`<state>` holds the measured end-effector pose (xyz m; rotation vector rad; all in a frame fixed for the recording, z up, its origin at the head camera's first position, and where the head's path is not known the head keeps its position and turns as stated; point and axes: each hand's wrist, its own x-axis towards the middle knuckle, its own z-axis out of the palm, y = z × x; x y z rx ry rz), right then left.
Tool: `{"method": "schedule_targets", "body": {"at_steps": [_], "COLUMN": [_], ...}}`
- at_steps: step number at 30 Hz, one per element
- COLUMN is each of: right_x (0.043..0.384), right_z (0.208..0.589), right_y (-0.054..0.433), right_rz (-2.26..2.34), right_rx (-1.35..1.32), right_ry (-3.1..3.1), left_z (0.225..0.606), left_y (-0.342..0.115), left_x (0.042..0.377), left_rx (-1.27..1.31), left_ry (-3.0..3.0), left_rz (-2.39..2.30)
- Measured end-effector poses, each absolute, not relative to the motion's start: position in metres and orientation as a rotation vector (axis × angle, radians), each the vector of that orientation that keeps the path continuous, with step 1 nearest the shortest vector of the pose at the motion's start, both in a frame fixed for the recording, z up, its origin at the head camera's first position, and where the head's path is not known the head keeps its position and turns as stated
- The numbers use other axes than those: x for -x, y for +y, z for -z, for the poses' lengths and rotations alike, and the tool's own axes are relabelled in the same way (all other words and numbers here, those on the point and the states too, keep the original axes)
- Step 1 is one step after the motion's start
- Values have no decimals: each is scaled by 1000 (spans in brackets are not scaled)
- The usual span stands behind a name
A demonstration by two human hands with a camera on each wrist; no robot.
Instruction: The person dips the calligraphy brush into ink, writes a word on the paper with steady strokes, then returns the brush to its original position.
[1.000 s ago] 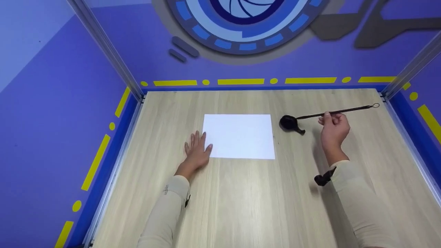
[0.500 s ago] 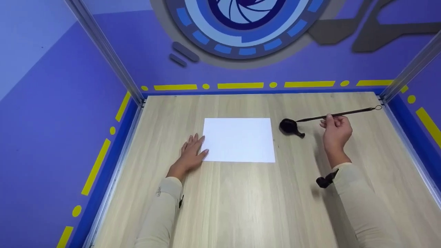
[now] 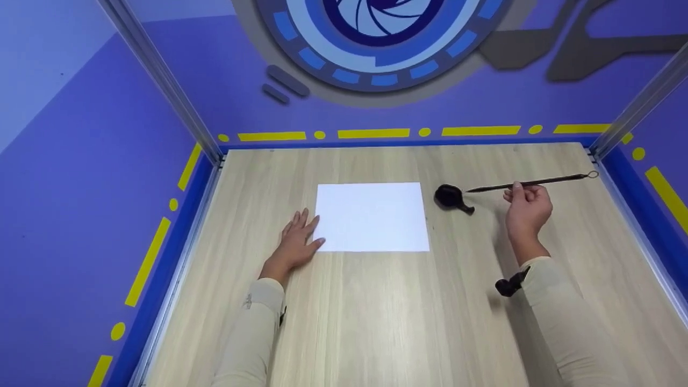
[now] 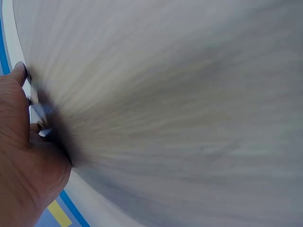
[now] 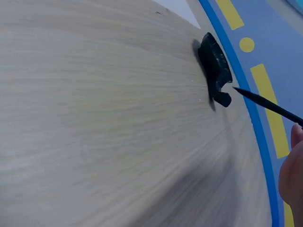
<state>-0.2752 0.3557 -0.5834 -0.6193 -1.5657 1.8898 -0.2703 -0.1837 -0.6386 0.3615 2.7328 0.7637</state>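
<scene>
In the head view a white sheet of paper (image 3: 371,216) lies on the wooden table. At its left edge rests my left hand (image 3: 294,244), with straight fingers and the thumb touching the lower left corner area. My right hand (image 3: 529,215) pinches a black writing brush (image 3: 561,179) by the middle of its handle, a wire loop at its far end. The brush's pointed tip hovers just right of a black ink dish (image 3: 448,196) with a short stub handle. The right wrist view shows the tip (image 5: 236,89) apart from the dish (image 5: 215,66).
Blue-purple panels with yellow dashes (image 3: 373,133) enclose the table (image 3: 376,317) at the back and sides. Metal profiles (image 3: 166,91) run along the corners and the table's side edges. A black wrist device (image 3: 510,283) sits on the right sleeve.
The brush tip has come away from the ink dish, my right hand shifting slightly right and down. My left hand has slid a little left along the paper's edge. Paper and dish stay put.
</scene>
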Motion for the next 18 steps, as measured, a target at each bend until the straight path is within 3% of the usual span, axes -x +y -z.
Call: {"method": "schedule_targets", "body": {"at_steps": [18], "right_x": [266], "right_z": [560], "right_y": [296], "right_rz": [-1767], "right_rx": [386], "right_ry": [-1716], "left_z": [647], "left_y": [-182], "left_x": [270], "left_rx": [-352], "left_ry": [2785], "left_rz": [-802]}}
